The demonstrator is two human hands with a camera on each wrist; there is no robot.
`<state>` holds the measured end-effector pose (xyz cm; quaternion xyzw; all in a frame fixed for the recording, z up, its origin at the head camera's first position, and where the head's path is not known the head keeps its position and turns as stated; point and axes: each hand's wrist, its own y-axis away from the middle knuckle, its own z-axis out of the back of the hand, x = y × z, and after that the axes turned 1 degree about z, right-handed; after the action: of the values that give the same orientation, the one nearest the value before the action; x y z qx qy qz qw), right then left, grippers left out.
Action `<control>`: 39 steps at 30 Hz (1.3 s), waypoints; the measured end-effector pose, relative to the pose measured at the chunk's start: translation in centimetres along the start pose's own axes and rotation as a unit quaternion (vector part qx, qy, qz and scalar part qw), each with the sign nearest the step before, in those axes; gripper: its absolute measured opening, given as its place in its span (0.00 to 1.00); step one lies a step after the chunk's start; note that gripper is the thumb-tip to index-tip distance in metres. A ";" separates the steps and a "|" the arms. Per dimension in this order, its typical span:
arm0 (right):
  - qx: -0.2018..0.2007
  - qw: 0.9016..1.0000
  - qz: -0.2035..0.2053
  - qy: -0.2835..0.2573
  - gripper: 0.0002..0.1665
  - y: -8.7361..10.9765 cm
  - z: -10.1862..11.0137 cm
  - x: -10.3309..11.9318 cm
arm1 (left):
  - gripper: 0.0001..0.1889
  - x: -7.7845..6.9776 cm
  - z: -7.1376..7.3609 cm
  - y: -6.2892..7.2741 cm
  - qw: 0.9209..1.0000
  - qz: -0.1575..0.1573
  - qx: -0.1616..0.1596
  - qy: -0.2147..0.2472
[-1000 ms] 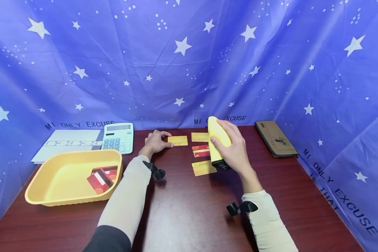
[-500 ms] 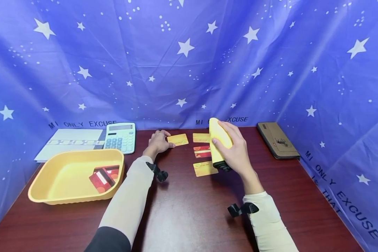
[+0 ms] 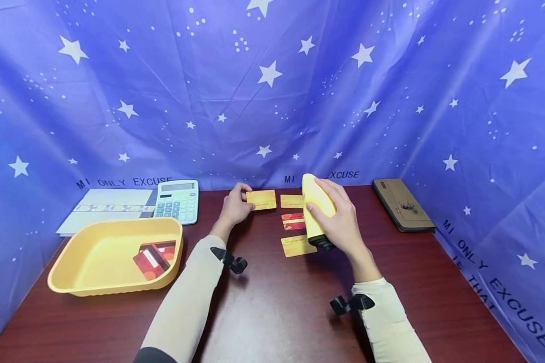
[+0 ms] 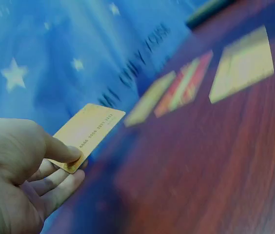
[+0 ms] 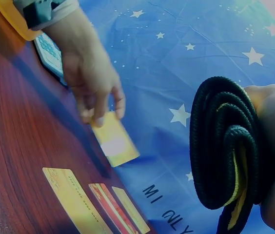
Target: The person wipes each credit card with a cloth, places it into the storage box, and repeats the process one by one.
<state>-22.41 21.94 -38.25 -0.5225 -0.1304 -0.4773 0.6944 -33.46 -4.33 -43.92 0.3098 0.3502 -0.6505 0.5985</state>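
My left hand (image 3: 236, 206) pinches a gold bank card (image 3: 261, 199) at its left edge, thumb on top and fingers underneath. In the left wrist view this card (image 4: 92, 131) is raised off the tabletop, its embossed digits showing. My right hand (image 3: 341, 218) grips a folded yellow cloth (image 3: 318, 206) with black edging, held upright. Rolled layers of the cloth (image 5: 225, 141) show in the right wrist view. Beside the cloth lie a gold card (image 3: 292, 201), a red card (image 3: 292, 222) with a pale stripe, and another gold card (image 3: 297, 246); the cloth partly hides them in the head view.
A yellow plastic basin (image 3: 79, 290) at the left holds red cards (image 3: 151, 262). Behind it are a light-blue calculator (image 3: 177, 201) and a white box-like item (image 3: 113, 199). A brown wallet (image 3: 403, 205) lies at the back right. A starry blue curtain (image 3: 236, 91) borders the dark wooden table (image 3: 272, 312).
My left hand has lifted the gold card off the table and tilted it up, shifting slightly right. The right hand keeps the cloth in nearly the same place. The head view has shifted slightly.
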 end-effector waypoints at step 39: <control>0.028 0.996 0.081 -0.012 0.36 0.7 -2.1 2.6 | 0.24 -4.6 5.9 11.4 0.949 -0.097 -0.046 0.296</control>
<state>-21.18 18.84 -37.81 -0.5175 -0.1092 -0.4097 0.7432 -21.60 -7.10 -37.80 0.4255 0.5694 -0.5674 0.4156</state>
